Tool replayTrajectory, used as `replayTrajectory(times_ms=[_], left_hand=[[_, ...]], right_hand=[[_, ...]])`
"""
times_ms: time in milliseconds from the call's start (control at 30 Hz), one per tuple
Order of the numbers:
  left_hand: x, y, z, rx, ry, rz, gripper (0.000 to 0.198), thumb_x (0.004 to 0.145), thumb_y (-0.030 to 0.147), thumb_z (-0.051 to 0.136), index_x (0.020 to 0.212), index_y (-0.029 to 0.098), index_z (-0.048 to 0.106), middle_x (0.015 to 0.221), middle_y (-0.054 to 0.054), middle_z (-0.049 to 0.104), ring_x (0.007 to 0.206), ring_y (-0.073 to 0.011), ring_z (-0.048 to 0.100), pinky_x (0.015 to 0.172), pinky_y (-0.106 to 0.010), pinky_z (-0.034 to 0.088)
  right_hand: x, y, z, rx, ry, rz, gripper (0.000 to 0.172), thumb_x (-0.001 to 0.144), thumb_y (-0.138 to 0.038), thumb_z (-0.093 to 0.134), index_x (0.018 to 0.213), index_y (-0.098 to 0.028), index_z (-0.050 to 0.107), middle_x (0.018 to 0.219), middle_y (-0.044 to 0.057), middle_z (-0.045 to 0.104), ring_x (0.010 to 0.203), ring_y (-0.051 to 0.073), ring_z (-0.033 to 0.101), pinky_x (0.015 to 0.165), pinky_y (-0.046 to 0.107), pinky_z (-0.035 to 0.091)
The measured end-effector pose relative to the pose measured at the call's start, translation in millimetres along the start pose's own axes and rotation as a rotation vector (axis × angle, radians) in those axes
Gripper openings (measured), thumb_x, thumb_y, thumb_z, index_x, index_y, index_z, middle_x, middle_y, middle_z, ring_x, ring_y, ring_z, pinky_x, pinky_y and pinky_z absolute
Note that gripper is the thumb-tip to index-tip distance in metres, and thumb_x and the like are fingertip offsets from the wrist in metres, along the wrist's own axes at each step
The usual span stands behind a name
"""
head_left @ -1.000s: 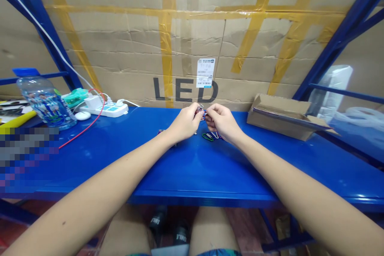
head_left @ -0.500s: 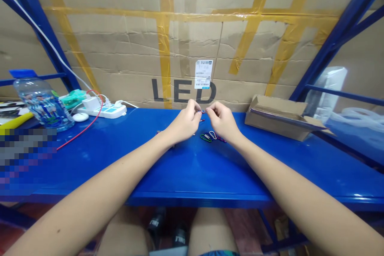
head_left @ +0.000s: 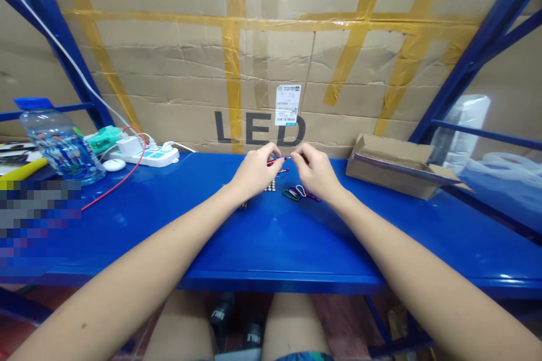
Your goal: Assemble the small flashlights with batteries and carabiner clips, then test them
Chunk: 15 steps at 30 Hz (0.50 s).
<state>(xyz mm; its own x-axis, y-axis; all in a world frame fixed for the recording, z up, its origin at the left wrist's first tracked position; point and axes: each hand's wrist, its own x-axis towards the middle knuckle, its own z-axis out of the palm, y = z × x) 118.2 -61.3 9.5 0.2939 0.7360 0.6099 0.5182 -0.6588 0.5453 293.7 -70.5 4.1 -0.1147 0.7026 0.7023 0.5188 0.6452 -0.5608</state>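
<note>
My left hand is closed, its thumb and fingers pinching a slim red carabiner. Close by on the right, my right hand pinches at the carabiner's far end, on a small piece too tiny to name. Another thin red item shows just below the fingertips. On the blue table beneath my right hand lie a green carabiner, a silver one and purple pieces. Small silver metal parts sit in rows beside my left hand, which partly hides them. More small parts show under my left wrist.
An open cardboard box stands at the right. To the left are a blue-capped bottle, a white power strip, a white mouse-shaped item and a red cable. A large taped carton closes off the back.
My left hand has shifted slightly left and turned, so the red carabiner in its fingers and the silver parts below now show more. My right hand has barely moved.
</note>
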Motion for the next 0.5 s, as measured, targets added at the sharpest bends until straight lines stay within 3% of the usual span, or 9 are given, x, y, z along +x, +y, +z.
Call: replayTrajectory(times_ms=[100, 200, 267, 400, 500], left_hand=[[7.8, -8.7, -6.0, -0.222, -0.033, -0.109, 0.015, 0.082, 0.031, 0.070, 0.084, 0.017, 0.064, 0.080, -0.004, 0.068, 0.073, -0.0159, 0.060, 0.069, -0.031, 0.047], [14.4, -13.7, -14.2, -0.385, -0.077, -0.226, 0.010, 0.083, 0.024, 0.068, 0.089, 0.016, 0.065, 0.074, -0.005, 0.066, 0.063, -0.0138, 0.057, 0.061, -0.031, 0.046], [16.7, -14.8, -18.3, -0.437, -0.087, -0.265, 0.010, 0.085, 0.019, 0.064, 0.094, 0.015, 0.066, 0.073, -0.006, 0.066, 0.056, -0.0129, 0.055, 0.056, -0.031, 0.044], [16.0, -15.5, -17.2, -0.436, -0.110, -0.208, 0.009, 0.090, 0.020, 0.058, 0.095, 0.017, 0.065, 0.075, -0.007, 0.068, 0.055, -0.0129, 0.056, 0.053, -0.031, 0.045], [12.3, -16.9, -10.2, -0.382, -0.143, -0.112, 0.010, 0.091, 0.019, 0.054, 0.095, 0.016, 0.063, 0.076, -0.005, 0.067, 0.060, -0.0128, 0.058, 0.059, -0.030, 0.048]], right_hand=[[5.1, 7.1, -1.7, 0.197, 0.005, 0.186, 0.026, 0.092, -0.036, 0.055, 0.071, -0.022, 0.048, 0.060, -0.001, 0.051, 0.056, 0.014, 0.046, 0.053, 0.028, 0.036], [9.7, 12.7, -4.8, 0.406, -0.053, 0.404, 0.027, 0.092, -0.040, 0.056, 0.073, -0.022, 0.048, 0.055, -0.004, 0.047, 0.044, 0.011, 0.042, 0.042, 0.025, 0.032], [11.8, 15.0, -6.4, 0.480, -0.117, 0.494, 0.026, 0.090, -0.041, 0.060, 0.075, -0.021, 0.052, 0.055, -0.002, 0.051, 0.044, 0.012, 0.046, 0.041, 0.025, 0.035], [12.5, 15.4, -6.3, 0.553, -0.239, 0.461, 0.023, 0.086, -0.038, 0.063, 0.086, -0.015, 0.068, 0.079, 0.010, 0.071, 0.074, 0.020, 0.066, 0.062, 0.030, 0.052], [10.4, 11.5, -5.9, 0.526, -0.349, 0.348, 0.025, 0.085, -0.036, 0.061, 0.090, -0.016, 0.074, 0.094, 0.010, 0.075, 0.089, 0.021, 0.066, 0.079, 0.034, 0.051]])
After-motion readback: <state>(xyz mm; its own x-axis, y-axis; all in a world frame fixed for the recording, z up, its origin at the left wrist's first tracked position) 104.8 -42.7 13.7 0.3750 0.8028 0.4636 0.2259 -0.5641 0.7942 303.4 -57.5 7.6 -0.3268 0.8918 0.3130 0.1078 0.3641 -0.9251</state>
